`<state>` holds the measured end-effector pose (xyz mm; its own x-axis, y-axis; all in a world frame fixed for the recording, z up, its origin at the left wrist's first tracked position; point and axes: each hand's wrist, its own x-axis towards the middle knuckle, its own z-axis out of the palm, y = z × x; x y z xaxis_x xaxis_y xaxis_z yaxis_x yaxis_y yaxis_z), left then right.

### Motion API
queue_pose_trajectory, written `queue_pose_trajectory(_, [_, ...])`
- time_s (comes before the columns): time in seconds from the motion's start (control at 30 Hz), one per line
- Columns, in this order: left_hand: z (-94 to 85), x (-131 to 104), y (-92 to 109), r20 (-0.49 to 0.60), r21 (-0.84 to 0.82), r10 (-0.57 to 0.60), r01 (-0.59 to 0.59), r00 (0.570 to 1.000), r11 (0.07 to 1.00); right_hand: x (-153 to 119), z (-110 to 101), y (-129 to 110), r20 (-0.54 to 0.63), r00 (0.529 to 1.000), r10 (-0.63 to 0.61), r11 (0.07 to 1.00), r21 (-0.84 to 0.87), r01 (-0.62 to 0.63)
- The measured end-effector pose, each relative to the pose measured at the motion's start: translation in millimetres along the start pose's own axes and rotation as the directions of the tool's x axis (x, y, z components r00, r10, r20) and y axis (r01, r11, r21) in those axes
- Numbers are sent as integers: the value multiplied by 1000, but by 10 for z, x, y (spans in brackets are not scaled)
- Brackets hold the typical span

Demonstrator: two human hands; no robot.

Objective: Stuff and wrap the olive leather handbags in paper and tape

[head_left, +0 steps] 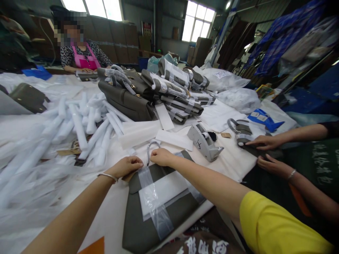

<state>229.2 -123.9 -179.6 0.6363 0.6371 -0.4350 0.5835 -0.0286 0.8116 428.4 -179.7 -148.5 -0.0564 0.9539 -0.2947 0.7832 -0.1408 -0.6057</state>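
Observation:
A dark olive handbag [143,225] lies flat on the white table in front of me, with a white foam sheet [162,194] and clear plastic strips taped over its front. My left hand [127,166] rests closed on the bag's top left edge, pinching the plastic strip there. My right hand [162,157] grips the top edge next to the bag's wrapped handle [151,147]. The two hands are close together, almost touching.
A grey tape dispenser [205,141] sits just right of my hands. White foam rolls [84,123] are heaped at left. Wrapped handbags [148,93] are stacked behind. Another person's hands [265,143] work on a bag at right; a person in a pink apron [83,60] sits across.

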Motion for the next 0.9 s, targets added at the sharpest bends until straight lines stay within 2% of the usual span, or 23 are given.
queue_pose_trajectory(0.1, [-1, -42, -8, 16, -116, -4, 5, 1000, 993, -52, 4, -15, 24, 1000, -20, 987, 159, 15])
queue_pose_trajectory(0.2, [22, -52, -9, 28, -137, 36, -32, 999, 990, -77, 16, -33, 31, 998, -53, 955, 294, 42])
queue_pose_trajectory(0.33, [34, -127, 68, 27, 41, 161, -162, 987, 986, -83, 29, -22, 11, 999, -47, 917, 396, 39])
queue_pose_trajectory(0.43, [10, -245, 148, 127, 222, 219, -243, 967, 944, -92, 30, 2, 8, 999, -35, 876, 482, 26])
queue_pose_trajectory(0.5, [-2, -317, 176, 187, 254, 245, -287, 951, 924, -105, 22, 11, 18, 1000, -24, 839, 544, 10])
queue_pose_trajectory(0.57, [6, -367, 184, 198, 214, 271, -312, 942, 926, -119, 10, 11, 31, 999, -11, 801, 598, -9])
queue_pose_trajectory(0.67, [52, -403, 195, 156, 149, 308, -331, 939, 932, -132, -2, 2, 40, 999, 6, 758, 652, -30])
queue_pose_trajectory(0.73, [87, -411, 213, 97, 181, 329, -342, 939, 922, -131, 1, -3, 41, 999, 19, 743, 668, -42])
queue_pose_trajectory(0.83, [123, -400, 241, -72, 276, 341, -310, 937, 910, -122, 16, -2, 39, 998, 47, 739, 671, -61])
queue_pose_trajectory(0.9, [147, -377, 256, -196, 290, 347, -284, 917, 914, -119, 25, 1, 35, 997, 67, 737, 671, -74])
